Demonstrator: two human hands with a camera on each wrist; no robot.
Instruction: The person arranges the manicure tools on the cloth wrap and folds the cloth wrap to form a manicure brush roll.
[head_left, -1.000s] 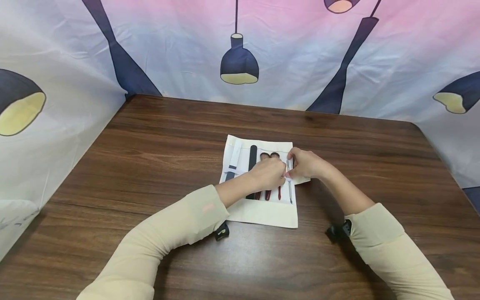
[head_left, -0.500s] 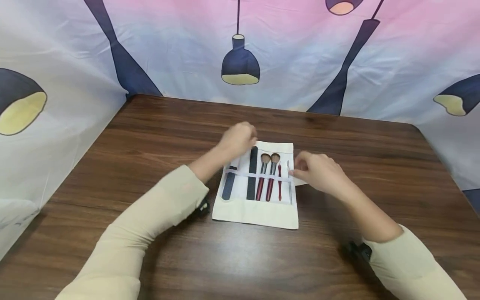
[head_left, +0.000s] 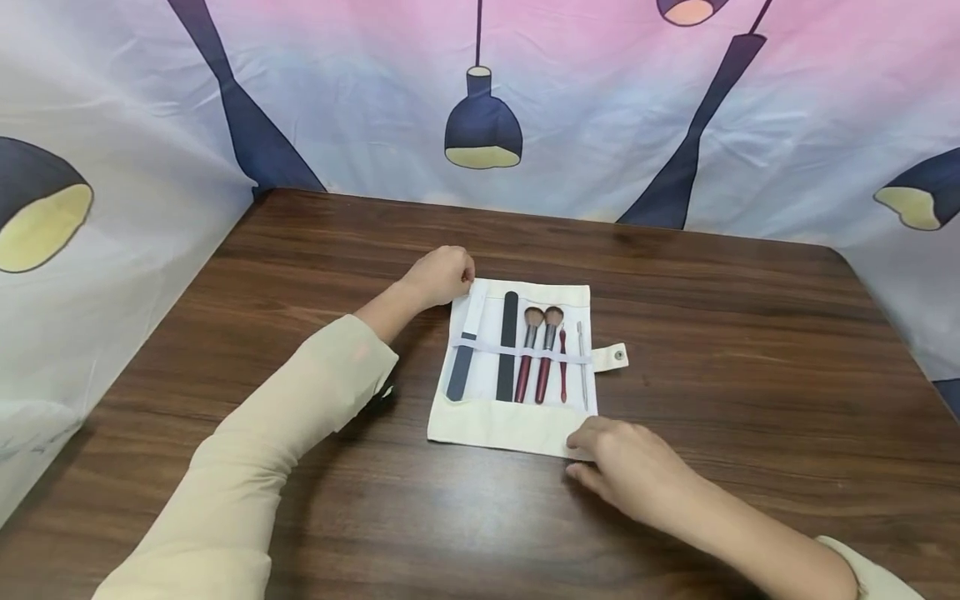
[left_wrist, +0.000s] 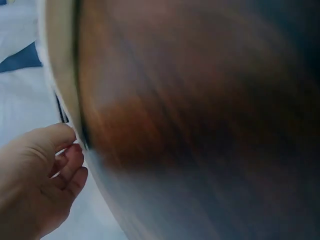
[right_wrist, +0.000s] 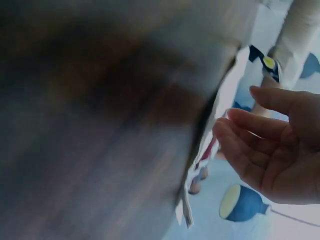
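A cream cloth tool roll lies unrolled on the table. Under its elastic band sit a dark blue-grey strip with a white upper end, a black nail file, two makeup brushes with red handles, a slim red tool and a thin metal rod. At the roll's far left corner, my left hand pinches the cloth edge between thumb and fingers, as the left wrist view also shows. My right hand is at the near right corner, fingertips at the edge, thumb held apart.
A snap tab sticks out from the roll's right side onto the brown wooden table. Behind and to the left hangs a cloth backdrop printed with lamps.
My left hand has left the tools and moved to the far left corner. My right hand has come off the right side and down to the near right corner, uncovering the tab.
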